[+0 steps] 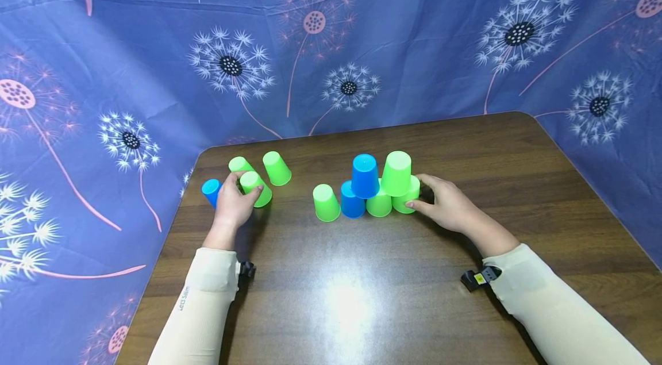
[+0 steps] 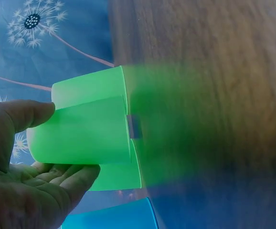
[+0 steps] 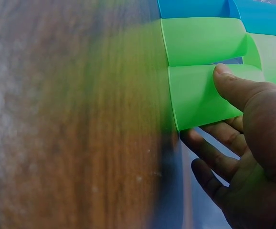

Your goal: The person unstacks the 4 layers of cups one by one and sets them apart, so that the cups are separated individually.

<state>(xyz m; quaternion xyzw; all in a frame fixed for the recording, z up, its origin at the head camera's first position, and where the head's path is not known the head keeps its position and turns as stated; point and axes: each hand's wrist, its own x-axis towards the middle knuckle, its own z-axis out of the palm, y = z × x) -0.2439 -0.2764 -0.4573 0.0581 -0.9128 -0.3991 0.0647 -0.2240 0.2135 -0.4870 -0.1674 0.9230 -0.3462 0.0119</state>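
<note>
My left hand point(image 1: 234, 204) holds an upside-down green cup point(image 2: 85, 131) between thumb and fingers. Close around it stand a blue cup point(image 1: 211, 191) and two more green cups, one just behind point(image 1: 238, 164) and one farther right point(image 1: 277, 169). In the head view, my right hand point(image 1: 449, 204) has its thumb and fingers about the right-end green cup point(image 3: 200, 98) of a row's bottom level. A blue cup point(image 1: 365, 176) and a green cup point(image 1: 397, 174) sit on top of that row. Below them are a blue cup point(image 1: 353, 201) and another green cup point(image 1: 379, 204).
One green cup point(image 1: 326, 203) stands at the row's left end, beside the lower blue cup. All are on a brown wooden table point(image 1: 393, 273). A blue cloth with dandelion prints point(image 1: 414, 37) hangs behind the table and along its sides.
</note>
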